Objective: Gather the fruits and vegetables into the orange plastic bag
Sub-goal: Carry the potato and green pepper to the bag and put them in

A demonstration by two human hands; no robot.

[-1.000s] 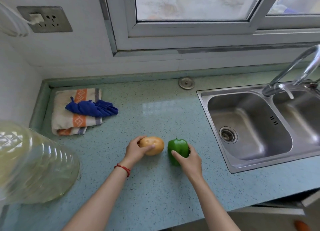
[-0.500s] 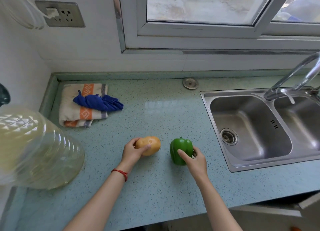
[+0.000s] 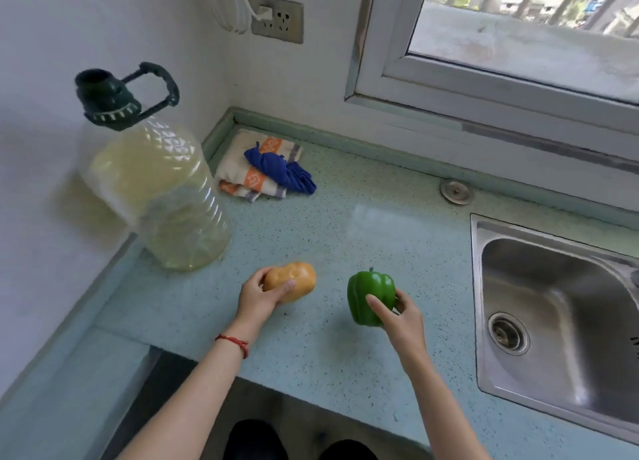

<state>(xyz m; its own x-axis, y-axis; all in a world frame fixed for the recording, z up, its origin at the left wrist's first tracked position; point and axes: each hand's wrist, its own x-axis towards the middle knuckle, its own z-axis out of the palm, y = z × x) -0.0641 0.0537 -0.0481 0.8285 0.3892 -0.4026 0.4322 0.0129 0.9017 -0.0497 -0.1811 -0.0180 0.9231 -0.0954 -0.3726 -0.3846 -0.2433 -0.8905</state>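
A brown potato [image 3: 296,280] is in my left hand [image 3: 259,299], whose fingers wrap its near side just above the blue-green countertop [image 3: 363,224]. My right hand [image 3: 397,312] grips a glossy green bell pepper [image 3: 370,295] from its right side, and the pepper is lifted off the counter with a faint shadow below it. The two hands are about a hand's width apart. No orange plastic bag is in view.
A large clear oil jug [image 3: 155,190] with a dark green cap stands at the left. Folded towels [image 3: 259,169] with a blue cloth [image 3: 280,167] lie in the back corner. A steel sink [image 3: 560,307] is at the right. The counter's front edge runs below my forearms.
Both hands have lifted the potato and the pepper slightly and drawn them toward me. The camera has swung left and tilted, so the jug now shows fully.
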